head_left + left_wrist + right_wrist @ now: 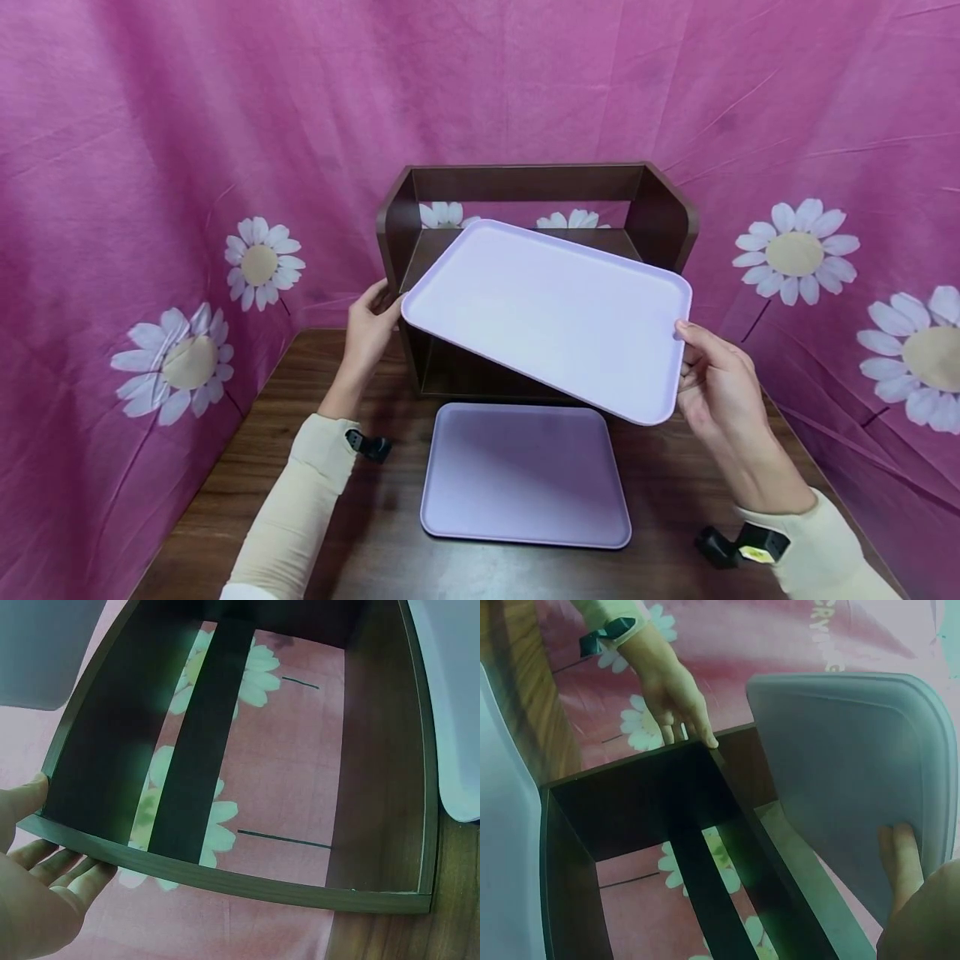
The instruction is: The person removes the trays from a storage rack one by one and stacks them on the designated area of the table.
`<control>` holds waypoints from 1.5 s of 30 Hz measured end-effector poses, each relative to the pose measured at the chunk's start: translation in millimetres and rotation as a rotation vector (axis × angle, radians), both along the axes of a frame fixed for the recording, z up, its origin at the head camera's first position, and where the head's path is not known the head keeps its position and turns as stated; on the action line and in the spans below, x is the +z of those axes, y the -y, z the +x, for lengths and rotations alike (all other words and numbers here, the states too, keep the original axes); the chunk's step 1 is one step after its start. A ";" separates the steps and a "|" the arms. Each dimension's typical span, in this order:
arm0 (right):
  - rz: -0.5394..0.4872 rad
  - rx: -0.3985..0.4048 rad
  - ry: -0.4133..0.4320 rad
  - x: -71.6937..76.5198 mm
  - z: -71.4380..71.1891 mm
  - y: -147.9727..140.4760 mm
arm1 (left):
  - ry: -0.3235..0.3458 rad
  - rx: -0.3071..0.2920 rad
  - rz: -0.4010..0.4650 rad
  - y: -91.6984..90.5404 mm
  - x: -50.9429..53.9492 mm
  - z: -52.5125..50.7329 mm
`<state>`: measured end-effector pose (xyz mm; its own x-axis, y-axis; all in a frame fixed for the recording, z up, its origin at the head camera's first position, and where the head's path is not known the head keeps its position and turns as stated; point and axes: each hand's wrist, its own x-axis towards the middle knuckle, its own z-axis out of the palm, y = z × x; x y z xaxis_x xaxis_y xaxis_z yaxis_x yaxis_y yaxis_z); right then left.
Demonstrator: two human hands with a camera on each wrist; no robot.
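My right hand [720,383] grips a light purple rectangular tray [555,317] at its right short edge, thumb on top and fingers beneath. The tray is tilted in the air in front of a dark brown two-tier wooden shelf [528,183], covering much of it. Two fingertips press its underside [840,780] in the right wrist view. My left hand [371,329] grips the shelf's left side panel, thumb at the front edge and fingers on the outside, as the left wrist view shows. A second purple tray [525,475] lies flat on the table before the shelf.
The shelf stands at the back of a dark wood-grain table [660,517]. A pink curtain [510,83] printed with large white daisies hangs close behind and along both sides. Dark devices are strapped at both wrists.
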<state>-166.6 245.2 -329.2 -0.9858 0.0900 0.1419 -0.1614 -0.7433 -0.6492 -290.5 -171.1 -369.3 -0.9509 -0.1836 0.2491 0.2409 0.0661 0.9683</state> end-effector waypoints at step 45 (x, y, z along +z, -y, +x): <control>0.306 0.076 0.077 -32.6 18.1 -19.4 | -0.014 0.003 -0.025 -0.6 0.0 1.4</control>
